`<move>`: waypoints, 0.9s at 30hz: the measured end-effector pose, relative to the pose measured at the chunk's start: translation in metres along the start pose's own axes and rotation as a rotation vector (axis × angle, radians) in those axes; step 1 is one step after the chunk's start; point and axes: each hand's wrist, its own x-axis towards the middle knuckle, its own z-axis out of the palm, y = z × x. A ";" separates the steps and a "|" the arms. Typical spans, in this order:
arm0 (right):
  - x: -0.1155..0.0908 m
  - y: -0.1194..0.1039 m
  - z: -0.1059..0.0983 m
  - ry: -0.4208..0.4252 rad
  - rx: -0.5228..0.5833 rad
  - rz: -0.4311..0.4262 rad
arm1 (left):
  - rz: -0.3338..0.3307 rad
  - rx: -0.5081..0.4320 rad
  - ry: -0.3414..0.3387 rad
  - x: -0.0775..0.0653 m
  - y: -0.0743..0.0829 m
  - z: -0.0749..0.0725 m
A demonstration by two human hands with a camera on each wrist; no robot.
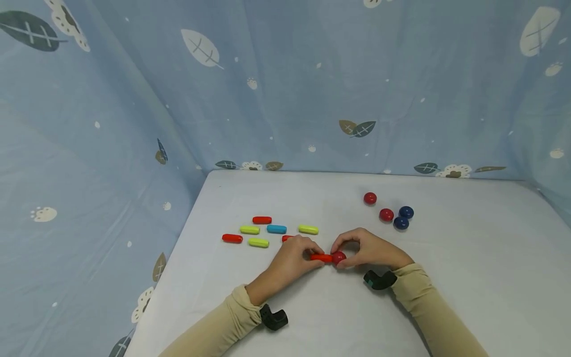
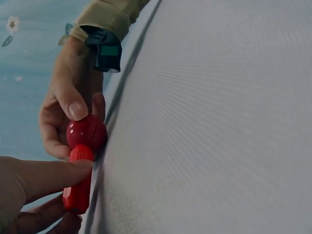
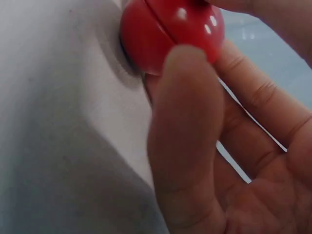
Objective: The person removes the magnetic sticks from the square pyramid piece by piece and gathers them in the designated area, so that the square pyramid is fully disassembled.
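In the head view my left hand [image 1: 292, 260] pinches a red stick [image 1: 322, 258] between thumb and fingers. My right hand [image 1: 372, 249] holds a dark red ball [image 1: 339, 257] by its sides, with the thumb nearest me. The stick's end meets the ball in the left wrist view, where the ridged red stick [image 2: 78, 187] points straight at the glossy ball [image 2: 87, 132]. A seam runs round the ball [image 3: 170, 29] in the right wrist view, and the right thumb [image 3: 187, 136] presses its near side. Both hands are low over the white table.
Left of the hands lie yellow-green sticks [image 1: 258, 242], a blue stick [image 1: 276, 229] and more red sticks [image 1: 232, 238], one partly hidden behind the left hand. At the back right are two red balls [image 1: 386, 214] and two dark blue balls [image 1: 401, 223]. Blue patterned cloth [image 1: 290, 89] hangs behind the white table [image 1: 339, 317].
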 end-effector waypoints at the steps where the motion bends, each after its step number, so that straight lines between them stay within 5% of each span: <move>1: 0.001 0.000 0.001 -0.002 0.001 -0.006 | 0.000 0.011 0.000 0.000 0.000 0.000; 12: 0.003 0.010 0.003 0.025 0.035 0.005 | 0.021 0.131 -0.030 -0.005 0.003 -0.008; 22: -0.002 0.009 0.000 0.025 0.050 0.037 | -0.063 0.210 0.081 -0.059 -0.039 -0.055; 27: 0.000 0.008 0.001 0.023 0.064 0.038 | -0.090 0.242 0.130 -0.071 -0.055 -0.074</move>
